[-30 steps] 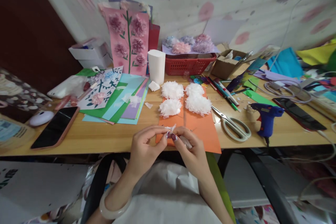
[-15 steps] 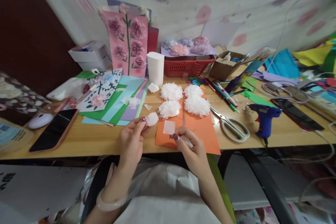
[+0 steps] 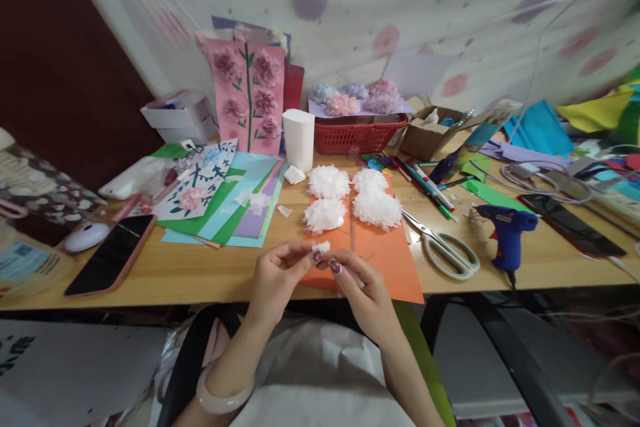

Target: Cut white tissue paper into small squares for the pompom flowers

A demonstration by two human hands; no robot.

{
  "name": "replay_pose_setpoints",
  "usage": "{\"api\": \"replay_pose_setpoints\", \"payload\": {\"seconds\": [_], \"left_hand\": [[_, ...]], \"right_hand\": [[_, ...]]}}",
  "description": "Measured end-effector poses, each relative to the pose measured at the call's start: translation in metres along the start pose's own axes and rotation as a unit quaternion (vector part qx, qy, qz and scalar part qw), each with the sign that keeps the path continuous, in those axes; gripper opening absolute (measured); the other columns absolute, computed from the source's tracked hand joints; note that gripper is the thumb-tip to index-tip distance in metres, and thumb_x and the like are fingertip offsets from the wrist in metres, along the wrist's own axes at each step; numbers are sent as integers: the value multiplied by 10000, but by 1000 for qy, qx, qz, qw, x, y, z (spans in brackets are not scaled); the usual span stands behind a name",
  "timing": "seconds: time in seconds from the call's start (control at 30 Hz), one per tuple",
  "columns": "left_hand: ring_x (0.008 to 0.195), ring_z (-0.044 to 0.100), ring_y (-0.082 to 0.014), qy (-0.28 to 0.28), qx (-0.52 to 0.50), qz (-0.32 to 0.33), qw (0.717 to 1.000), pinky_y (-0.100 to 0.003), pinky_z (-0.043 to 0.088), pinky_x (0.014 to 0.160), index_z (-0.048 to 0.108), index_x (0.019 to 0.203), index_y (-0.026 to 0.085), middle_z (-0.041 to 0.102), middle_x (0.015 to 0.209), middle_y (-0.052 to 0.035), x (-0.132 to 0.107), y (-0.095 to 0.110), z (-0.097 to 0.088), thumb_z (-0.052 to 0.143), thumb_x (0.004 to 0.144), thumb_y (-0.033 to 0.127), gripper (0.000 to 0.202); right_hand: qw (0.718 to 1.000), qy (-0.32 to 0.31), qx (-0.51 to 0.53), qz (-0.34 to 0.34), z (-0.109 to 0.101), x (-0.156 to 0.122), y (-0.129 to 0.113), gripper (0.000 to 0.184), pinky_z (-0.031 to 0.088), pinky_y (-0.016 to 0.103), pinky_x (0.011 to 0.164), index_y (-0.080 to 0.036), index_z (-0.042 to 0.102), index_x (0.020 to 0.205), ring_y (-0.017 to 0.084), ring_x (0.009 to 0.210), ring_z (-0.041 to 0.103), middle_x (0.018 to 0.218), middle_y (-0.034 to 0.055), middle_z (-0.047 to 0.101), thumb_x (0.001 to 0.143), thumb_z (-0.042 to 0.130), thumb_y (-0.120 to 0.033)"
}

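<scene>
My left hand (image 3: 280,277) and my right hand (image 3: 363,287) meet fingertip to fingertip over the front edge of the orange paper (image 3: 385,267). Between the pinched left fingers shows a small crumpled piece of white tissue paper (image 3: 321,247). My right hand is closed, thumb against forefinger; something pale shows under its fingers, mostly hidden. Just beyond lie white tissue-paper flowers (image 3: 329,181), several fluffy clusters on the orange paper. Scissors (image 3: 443,247) with pale handles rest to the right of the paper.
A blue glue gun (image 3: 507,233) stands at the right, near a dark phone (image 3: 570,223). Another phone (image 3: 113,253) lies at the left beside coloured paper sheets (image 3: 250,213). Behind are a white paper roll (image 3: 299,140), a red basket (image 3: 357,135) and a pink flower card (image 3: 249,97).
My left hand has moved right to meet my right hand. The flat tissue squares seen in both hands are now gathered into a small crumpled bit at the fingertips.
</scene>
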State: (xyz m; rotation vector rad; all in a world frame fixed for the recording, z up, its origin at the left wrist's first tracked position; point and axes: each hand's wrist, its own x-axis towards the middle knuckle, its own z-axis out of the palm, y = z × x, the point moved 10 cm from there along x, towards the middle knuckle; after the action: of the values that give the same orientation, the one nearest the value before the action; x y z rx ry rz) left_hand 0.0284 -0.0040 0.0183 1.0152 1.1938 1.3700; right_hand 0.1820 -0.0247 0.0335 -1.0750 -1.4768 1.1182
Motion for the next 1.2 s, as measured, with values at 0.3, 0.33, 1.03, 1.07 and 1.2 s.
{"api": "replay_pose_setpoints", "payload": {"seconds": [0.3,0.33,1.03,1.07,1.2], "left_hand": [[964,730,-313,162,189,96,964,-498,574,907,708,864,144,768,963,-147,84,54,-98,732,685,272,221],[1039,704,-353,177,221,106,953,-548,540,953,703,866,139,752,1007,-170,85,61,-104,734,672,220,212],[1207,575,-335,-88,417,366,827,-579,382,1046,650,724,231,749,1065,-56,-25,51,72,725,782,86,173],[1206,575,-335,-87,414,365,829,-579,385,1043,646,723,230,747,1066,-57,-24,52,71,728,774,81,177],[1215,566,-336,-87,411,350,838,-594,378,1051,634,717,227,732,1081,-65,-20,51,66,718,767,68,187]], "right_hand": [[935,110,305,140,-8,10,40,377,252,165,395,-189,729,889,43,431,365,655,-23,621,777,769,-547],[918,120,347,150,-8,12,42,390,257,155,384,-190,728,896,44,431,382,656,-25,625,762,779,-552],[816,33,526,237,16,29,58,324,571,322,802,-173,760,929,207,920,716,940,64,774,887,642,-472],[814,32,529,237,17,30,58,307,567,314,805,-173,760,916,196,908,712,937,57,774,872,665,-462],[814,24,532,234,19,28,55,237,558,310,827,-186,754,901,175,895,701,949,34,770,808,746,-404]]}}
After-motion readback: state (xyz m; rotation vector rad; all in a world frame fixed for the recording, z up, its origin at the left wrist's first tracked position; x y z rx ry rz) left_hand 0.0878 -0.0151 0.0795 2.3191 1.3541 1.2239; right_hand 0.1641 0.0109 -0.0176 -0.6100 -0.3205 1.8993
